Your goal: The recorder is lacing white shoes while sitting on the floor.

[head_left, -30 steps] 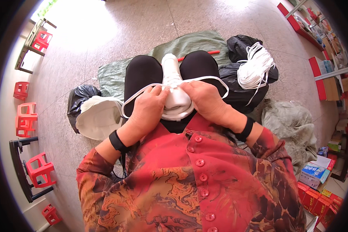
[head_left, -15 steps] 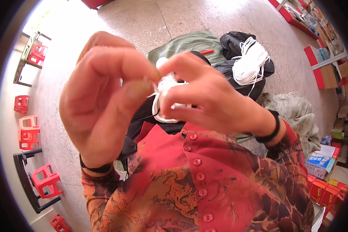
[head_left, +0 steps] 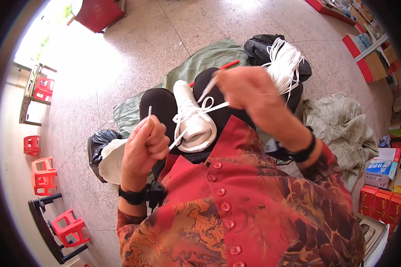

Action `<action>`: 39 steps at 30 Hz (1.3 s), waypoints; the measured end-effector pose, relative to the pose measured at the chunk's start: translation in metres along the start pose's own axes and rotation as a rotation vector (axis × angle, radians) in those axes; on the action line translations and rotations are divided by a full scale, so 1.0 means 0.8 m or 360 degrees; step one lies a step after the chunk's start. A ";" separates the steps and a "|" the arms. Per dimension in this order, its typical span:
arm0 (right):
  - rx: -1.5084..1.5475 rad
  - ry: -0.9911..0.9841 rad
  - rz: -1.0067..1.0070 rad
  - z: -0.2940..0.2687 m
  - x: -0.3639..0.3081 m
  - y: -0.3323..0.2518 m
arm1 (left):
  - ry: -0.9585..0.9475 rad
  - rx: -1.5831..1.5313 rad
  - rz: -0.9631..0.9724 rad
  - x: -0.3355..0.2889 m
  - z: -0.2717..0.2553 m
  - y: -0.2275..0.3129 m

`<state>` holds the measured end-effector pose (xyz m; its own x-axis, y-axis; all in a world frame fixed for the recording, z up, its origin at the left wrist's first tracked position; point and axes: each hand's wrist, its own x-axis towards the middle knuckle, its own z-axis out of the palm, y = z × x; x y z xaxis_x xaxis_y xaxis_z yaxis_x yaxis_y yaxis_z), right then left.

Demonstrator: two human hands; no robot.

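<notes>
While the white shoe (head_left: 195, 130) sits between the two knees of the black trousers (head_left: 158, 106), its toe pointing to the far side and its opening to the near side, a white lace (head_left: 217, 107) extends from its front toward both hands. A loose bow-like loop lies over the lacing. The left hand (head_left: 145, 143), near and left of the shoe, pinches one lace end between thumb and fingers, the tip standing up above them. The right hand (head_left: 250, 89), far and right of the shoe, is blurred by motion; its fingers are closed on the other strand, and a pale tip projects to their left, though the exact finger contact cannot be told.

Beyond the knees lies a green sheet (head_left: 218, 50) with a red stick (head_left: 230, 64) at its near edge. To the far right, a bundle of white cords (head_left: 284, 66) rests against a black bag (head_left: 256, 48); nearer on the right is a crumpled pale sack (head_left: 338, 127). A second, shiny black bag (head_left: 99, 150) stands at left.
</notes>
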<state>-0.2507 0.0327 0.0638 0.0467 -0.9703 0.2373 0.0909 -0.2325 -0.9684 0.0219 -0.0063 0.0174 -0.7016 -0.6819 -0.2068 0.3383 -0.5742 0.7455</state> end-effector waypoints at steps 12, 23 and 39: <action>-0.0284 0.0580 -0.0467 -0.061 -0.041 0.008 | 0.0689 0.1012 -0.0365 0.072 -0.062 -0.053; -0.0772 0.0357 -0.0115 -0.122 -0.029 -0.023 | 0.0812 0.3075 0.0655 -0.022 -0.122 0.126; -0.1162 -0.0324 0.0016 -0.023 -0.028 0.115 | 0.0415 0.2698 0.0369 -0.022 -0.029 0.019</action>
<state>-0.2621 0.0319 -0.0319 0.2333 -0.9576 0.1692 -0.5892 -0.2776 -0.7588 0.0538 -0.0137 0.0176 -0.5679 -0.8225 0.0310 -0.6935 0.4985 0.5202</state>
